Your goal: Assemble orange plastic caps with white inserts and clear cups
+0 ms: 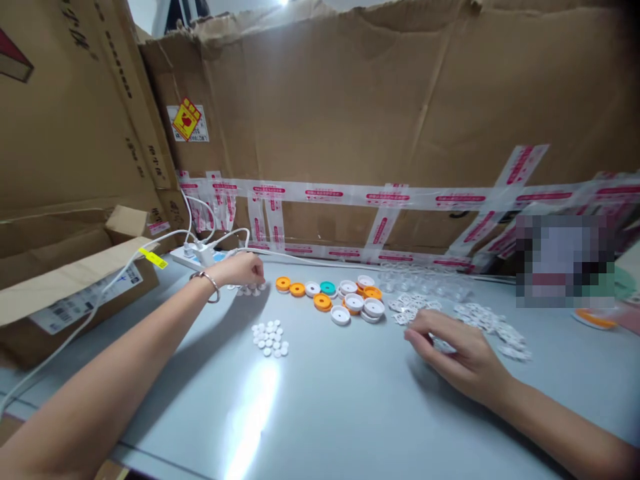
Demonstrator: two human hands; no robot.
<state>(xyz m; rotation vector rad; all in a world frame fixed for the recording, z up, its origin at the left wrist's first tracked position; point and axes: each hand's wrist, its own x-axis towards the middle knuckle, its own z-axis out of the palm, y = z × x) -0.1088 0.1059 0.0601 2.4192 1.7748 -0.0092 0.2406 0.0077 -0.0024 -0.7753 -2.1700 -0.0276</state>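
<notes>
at the left, small white knobbed pieces (251, 290) lie in a cluster on the grey table (320, 427), partly covered by the left hand (241, 269). that arm reaches far forward, a silvery bracelet (213, 287) at the wrist; the fingers are bent and drawn together over the cluster, and whether they grip a piece i cannot tell. nearer the person lie loose white discs (270, 339), smooth and round. in the middle sit shallow round caps, orange (323, 302), white (341, 315) and one teal, some stacked. at the right, beside flat white openwork pieces (413, 305), the right hand (457, 350) is loosely curled, palm inward, thumb near forefinger; its hold is unclear.
</notes>
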